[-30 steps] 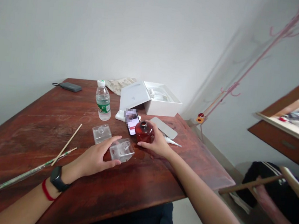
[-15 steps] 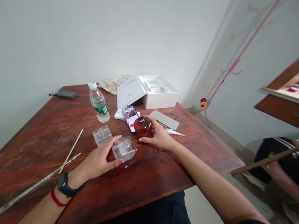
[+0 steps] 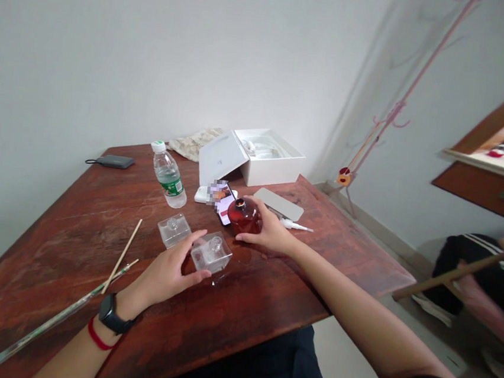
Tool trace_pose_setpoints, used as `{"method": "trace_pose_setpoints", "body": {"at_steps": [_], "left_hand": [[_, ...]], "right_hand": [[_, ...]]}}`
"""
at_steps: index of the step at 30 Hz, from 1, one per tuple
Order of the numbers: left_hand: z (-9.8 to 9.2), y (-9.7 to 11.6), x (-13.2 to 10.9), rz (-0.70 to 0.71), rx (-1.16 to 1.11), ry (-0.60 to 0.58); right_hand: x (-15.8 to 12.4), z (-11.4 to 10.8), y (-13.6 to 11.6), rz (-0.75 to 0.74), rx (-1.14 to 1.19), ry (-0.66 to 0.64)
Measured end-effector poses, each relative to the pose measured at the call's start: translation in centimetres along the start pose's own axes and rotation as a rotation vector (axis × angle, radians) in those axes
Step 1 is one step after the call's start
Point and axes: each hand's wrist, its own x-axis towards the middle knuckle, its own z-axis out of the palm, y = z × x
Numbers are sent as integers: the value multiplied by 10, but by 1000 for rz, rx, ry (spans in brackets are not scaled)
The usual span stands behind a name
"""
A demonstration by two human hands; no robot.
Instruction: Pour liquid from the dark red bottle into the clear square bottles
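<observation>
My right hand wraps round a brown glass bottle with an uncapped neck, upright on the table. A white-topped pump or dropper lies just behind that hand. My left hand curves round the near-left side of a clear, box-shaped container with a round knob-like top, thumb in front and fingers behind. Beyond my left fingers is a second clear container. A phone with a lit screen lies flat behind the brown bottle.
On the wooden table stand a water bottle and an open white box. A grey power bank, wooden sticks, a wrapped stick pack and a grey flat plate lie around. Another person's leg shows at right.
The whole view has shifted very slightly. Both hands keep their places on the clear container and the brown bottle.
</observation>
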Motion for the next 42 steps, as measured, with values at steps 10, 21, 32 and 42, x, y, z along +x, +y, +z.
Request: {"method": "trace_pose_setpoints", "body": {"at_steps": [10,21,32,42], "left_hand": [[1,-2,0,3,-2,0],[1,0,0,0,-11,4],[1,0,0,2,-7,6],[2,-1,0,2,-17,5]], "right_hand": [[0,1,2,-15,4,4],[1,0,1,-7,0,-1],[0,0,1,4,-10,-4],[0,-1,1,-4,-18,-2]]}}
